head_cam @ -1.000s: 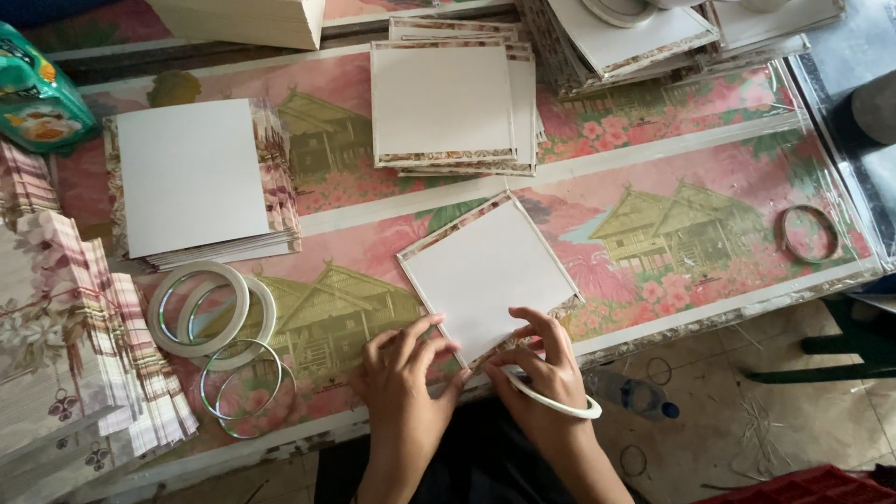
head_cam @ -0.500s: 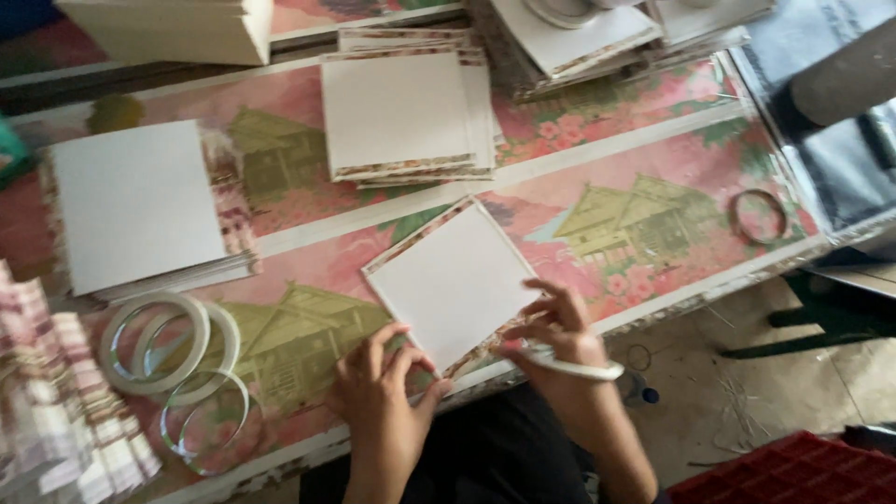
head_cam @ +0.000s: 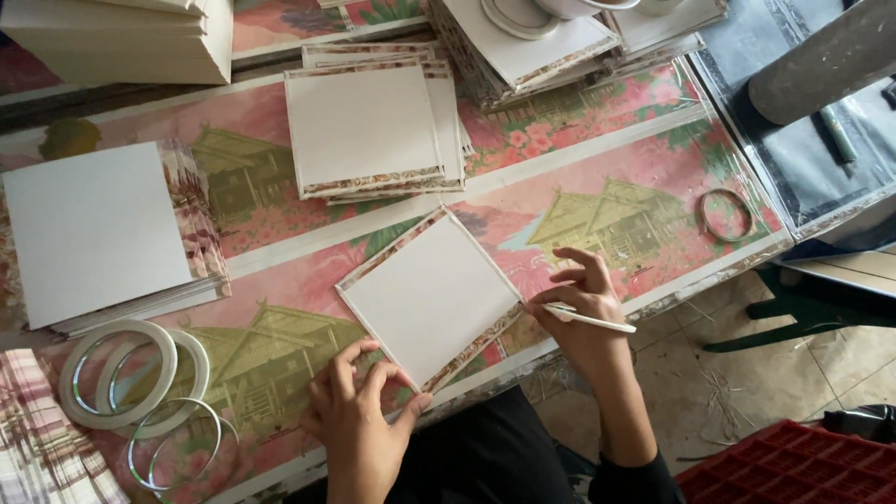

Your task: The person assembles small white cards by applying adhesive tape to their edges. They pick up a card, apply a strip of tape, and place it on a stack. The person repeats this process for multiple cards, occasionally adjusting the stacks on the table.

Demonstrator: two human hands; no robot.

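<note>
Table (head_cam: pixel 597 159): covered in pink-and-green patterned sheet with house pictures; far and left edges cut off by frame.
Top-left stack (head_cam: pixel 121 37): thick pile of pale boards, far from both hands, top cut off.
Left pile (head_cam: pixel 93 233): white squares over patterned edges, well left of left-hand fingers; how many lie in it cannot be told.
Middle pile (head_cam: pixel 369 126): white squares with floral border strip on near edge, beyond the fingers of both hands.
Top-right pile (head_cam: pixel 551 47): more squares, fanned, with a tape ring on top; upper part cut off.
Square card (head_cam: pixel 431 297): white, turned like a diamond, patterned trim on its lower right and upper left edges; lies flat between the two hands at near table edge.
Striped fabric or paper (head_cam: pixel 42 439): bottom-left corner, mostly out of frame, kind unclear.
Tape rolls (head_cam: pixel 121 373): white rings plus clear ones, overlapping, just left of left-hand fingers.
Thin ring (head_cam: pixel 726 215): brownish, flat on table, right of right-hand fingers.
Left hand (head_cam: pixel 359 411): fingers (head_cam: pixel 350 359) bent and close together, tips pressing the card's lower corner; thumb out to the side.
Right hand (head_cam: pixel 583 303): pinches thin white strip (head_cam: pixel 593 319) between thumb and forefinger, other fingers curled loose, tips touching the card's right corner.
Red crate (head_cam: pixel 793 467): on floor, bottom-right, partly cut off.
</note>
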